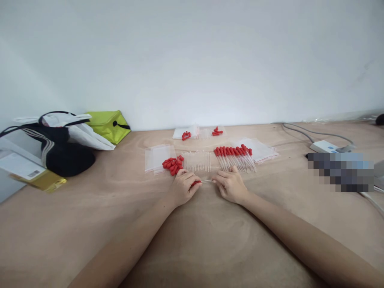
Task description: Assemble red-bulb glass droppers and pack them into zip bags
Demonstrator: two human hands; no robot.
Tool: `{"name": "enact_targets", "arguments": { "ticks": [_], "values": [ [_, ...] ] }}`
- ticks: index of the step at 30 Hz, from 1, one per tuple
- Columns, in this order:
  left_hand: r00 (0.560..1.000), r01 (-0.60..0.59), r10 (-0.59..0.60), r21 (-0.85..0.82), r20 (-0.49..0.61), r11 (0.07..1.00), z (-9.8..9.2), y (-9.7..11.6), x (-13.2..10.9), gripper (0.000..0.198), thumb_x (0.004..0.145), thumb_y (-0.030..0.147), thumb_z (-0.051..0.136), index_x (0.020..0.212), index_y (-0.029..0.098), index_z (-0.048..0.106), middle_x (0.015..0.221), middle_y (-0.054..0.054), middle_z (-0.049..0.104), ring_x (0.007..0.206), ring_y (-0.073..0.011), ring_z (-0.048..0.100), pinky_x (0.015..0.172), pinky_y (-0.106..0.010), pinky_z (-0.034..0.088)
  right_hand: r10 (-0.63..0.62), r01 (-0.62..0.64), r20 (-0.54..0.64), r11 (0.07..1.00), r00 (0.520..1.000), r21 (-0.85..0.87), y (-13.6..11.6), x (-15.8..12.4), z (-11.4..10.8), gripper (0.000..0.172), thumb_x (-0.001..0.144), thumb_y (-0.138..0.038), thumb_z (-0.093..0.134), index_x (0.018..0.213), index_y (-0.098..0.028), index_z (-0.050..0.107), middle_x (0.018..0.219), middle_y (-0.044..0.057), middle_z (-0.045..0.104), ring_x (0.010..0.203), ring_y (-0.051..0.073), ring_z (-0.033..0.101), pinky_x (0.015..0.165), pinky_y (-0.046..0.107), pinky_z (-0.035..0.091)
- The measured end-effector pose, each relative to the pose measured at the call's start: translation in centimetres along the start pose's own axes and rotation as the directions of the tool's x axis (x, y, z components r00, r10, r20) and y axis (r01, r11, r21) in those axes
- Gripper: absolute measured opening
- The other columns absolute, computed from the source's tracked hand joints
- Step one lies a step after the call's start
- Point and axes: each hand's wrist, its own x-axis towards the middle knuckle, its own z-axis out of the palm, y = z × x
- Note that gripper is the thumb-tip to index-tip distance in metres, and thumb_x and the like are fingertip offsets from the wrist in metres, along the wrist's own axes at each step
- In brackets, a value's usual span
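Note:
My left hand (185,188) pinches a red rubber dropper bulb (196,183) near the middle of the table. From the bulb a thin clear dropper tube (206,181) runs across to my right hand (229,185), whose fingers are closed on its other end. Just beyond my left hand lies a heap of loose red bulbs (173,164). Bare clear tubes (196,161) lie in a row between the hands, a little farther back. Behind my right hand, several droppers with red bulbs fitted (234,154) are lined up side by side.
Clear plastic bags (159,157) lie left of the loose bulbs, and more bags (259,150) lie at right. Farther back are small groups of red bulbs (186,135). A black cap (69,156) and lime-green bag (108,126) sit at left, a power strip (324,146) at right.

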Motion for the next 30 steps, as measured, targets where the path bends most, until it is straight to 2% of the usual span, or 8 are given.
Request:
{"name": "enact_targets", "arguments": {
  "ticks": [10,16,19,22,25,26,28,30],
  "values": [
    [0.996,-0.083,0.082,-0.033,-0.04,0.996,0.1,0.3,0.1,0.015,0.084,0.024,0.043,0.076,0.017,0.054,0.071,-0.002,0.061,0.068,-0.0136,0.053,0.079,-0.032,0.038,0.094,-0.107,0.098,0.985,0.991,0.137,-0.8,0.1,0.4,0.025,0.085,-0.021,0.036,0.076,-0.017,0.059,0.068,0.0,0.058,0.061,0.011,0.046,0.064,0.028,0.017],
    [0.995,-0.093,0.09,-0.048,-0.045,0.995,0.2,0.1,0.2,0.014,0.084,0.023,0.044,0.077,0.017,0.055,0.072,-0.002,0.062,0.068,-0.0137,0.054,0.078,-0.032,0.039,0.137,-0.158,0.141,0.976,0.98,0.152,-1.3,0.5,0.3,0.026,0.086,-0.021,0.036,0.075,-0.017,0.059,0.069,-0.001,0.059,0.062,0.01,0.047,0.064,0.027,0.017],
    [0.997,-0.076,0.073,-0.067,-0.038,0.995,0.1,-0.1,0.2,0.013,0.084,0.023,0.045,0.079,0.018,0.055,0.074,-0.001,0.062,0.071,-0.0136,0.055,0.079,-0.033,0.038,0.113,-0.13,0.151,0.985,0.982,0.112,-1.2,0.8,-0.2,0.026,0.086,-0.022,0.036,0.075,-0.017,0.059,0.069,0.0,0.059,0.066,0.011,0.047,0.065,0.028,0.017],
    [0.999,-0.035,0.033,-0.076,-0.036,0.996,0.0,-0.2,0.3,0.013,0.085,0.025,0.046,0.081,0.019,0.056,0.075,-0.001,0.062,0.073,-0.0139,0.056,0.078,-0.033,0.039,0.033,-0.036,0.169,0.999,0.985,0.016,-1.1,1.1,-1.0,0.025,0.085,-0.026,0.04,0.074,-0.017,0.061,0.074,0.003,0.06,0.077,0.015,0.047,0.065,0.03,0.016],
    [0.995,0.038,-0.043,-0.058,-0.086,0.998,0.0,-0.3,0.3,0.016,0.083,0.028,0.05,0.096,0.02,0.054,0.089,-0.004,0.06,0.086,-0.017,0.054,0.08,-0.033,0.04,0.006,0.007,0.221,0.998,0.975,-0.059,-0.7,1.3,-1.7,0.026,0.083,-0.028,0.042,0.07,-0.017,0.061,0.075,0.005,0.061,0.079,0.017,0.047,0.065,0.031,0.017],
    [0.989,0.075,-0.081,-0.05,-0.125,0.996,0.0,-0.3,0.3,0.025,0.081,0.029,0.051,0.104,0.02,0.05,0.097,-0.006,0.058,0.092,-0.0185,0.052,0.082,-0.033,0.041,0.038,-0.022,0.226,0.997,0.973,-0.073,-0.4,1.4,-1.7,0.026,0.083,-0.028,0.042,0.07,-0.017,0.061,0.075,0.005,0.062,0.078,0.016,0.048,0.066,0.031,0.017],
    [0.966,0.153,-0.158,-0.041,-0.206,0.987,0.0,-0.4,0.2,0.038,0.079,0.03,0.053,0.115,0.019,0.043,0.106,-0.009,0.052,0.099,-0.0204,0.049,0.084,-0.034,0.042,0.18,-0.164,0.194,0.982,0.964,-0.098,0.3,1.6,-1.6,0.025,0.083,-0.027,0.041,0.072,-0.018,0.062,0.076,0.005,0.063,0.076,0.016,0.05,0.066,0.031,0.019],
    [0.956,0.187,-0.193,-0.045,-0.222,0.981,0.0,-0.4,0.2,0.037,0.08,0.028,0.052,0.114,0.02,0.042,0.105,-0.008,0.05,0.097,-0.0202,0.049,0.083,-0.034,0.043,0.37,-0.357,0.135,0.927,0.919,-0.114,1.1,2.1,-1.2,0.026,0.083,-0.028,0.041,0.075,-0.019,0.064,0.077,0.006,0.065,0.076,0.017,0.052,0.065,0.03,0.021]
  ]
}}
